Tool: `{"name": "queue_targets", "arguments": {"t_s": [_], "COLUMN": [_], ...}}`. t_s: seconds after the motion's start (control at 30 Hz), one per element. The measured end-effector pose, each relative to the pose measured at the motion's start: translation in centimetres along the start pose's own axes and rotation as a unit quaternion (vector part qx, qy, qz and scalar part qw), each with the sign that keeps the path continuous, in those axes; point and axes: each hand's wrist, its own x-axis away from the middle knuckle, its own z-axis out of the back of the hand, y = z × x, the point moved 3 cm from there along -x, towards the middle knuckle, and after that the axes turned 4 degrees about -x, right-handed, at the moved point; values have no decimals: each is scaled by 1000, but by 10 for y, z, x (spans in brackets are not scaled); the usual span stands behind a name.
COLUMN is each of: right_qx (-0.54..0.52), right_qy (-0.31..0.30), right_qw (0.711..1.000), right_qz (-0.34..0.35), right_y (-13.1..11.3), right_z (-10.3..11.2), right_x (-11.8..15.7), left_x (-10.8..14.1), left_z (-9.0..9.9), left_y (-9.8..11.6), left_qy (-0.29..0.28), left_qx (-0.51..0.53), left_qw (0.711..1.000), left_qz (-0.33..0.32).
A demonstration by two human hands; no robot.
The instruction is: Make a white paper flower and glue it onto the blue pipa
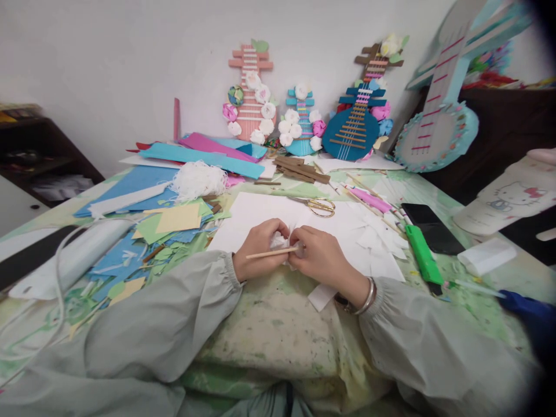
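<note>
My left hand [263,249] is closed round crumpled white paper [279,239] near the front edge of a white sheet [252,208]. Against it, my right hand [319,255] has its fingers pinched on the same white paper. A thin wooden stick [269,253] lies across the left fingers, its right end at the right fingertips; which hand grips it I cannot tell. Gold-handled scissors [320,207] rest on the sheet beyond my hands. White paper pieces [376,234] are scattered to the right. One strip [322,296] is below my right wrist.
Coloured scraps [174,231] and white string [200,180] lie left. Paper instruments [354,130] lean against the wall. On the right are a green glue gun [423,258], a phone [432,229] and a large cup [508,191]. A white cable [58,278] runs at far left.
</note>
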Motion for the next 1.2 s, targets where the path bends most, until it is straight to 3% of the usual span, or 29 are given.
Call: {"name": "queue_targets", "arguments": {"t_s": [0.17,0.37,0.93,1.13,1.2], "right_qx": [14,25,88,100,105], "right_qy": [6,1,14,50,68], "right_qw": [1000,999,995,994,992], "right_qz": [-8,-25,-43,-1,19], "right_y": [0,2,-2,-8,-9], "right_z": [0,-2,-9,-9,-8], "right_x": [1,1,1,2,3], "left_x": [0,-1,0,-4,-6], "left_z": [-2,-4,-2,-3,-4], "left_y": [-2,-3,-3,-18,-20], "left_qy": [-6,-32,15,41,52], "left_qx": [-33,-56,16,114,140], "left_qw": [998,997,997,978,974], "left_qz": [-44,-40,72,171,169]}}
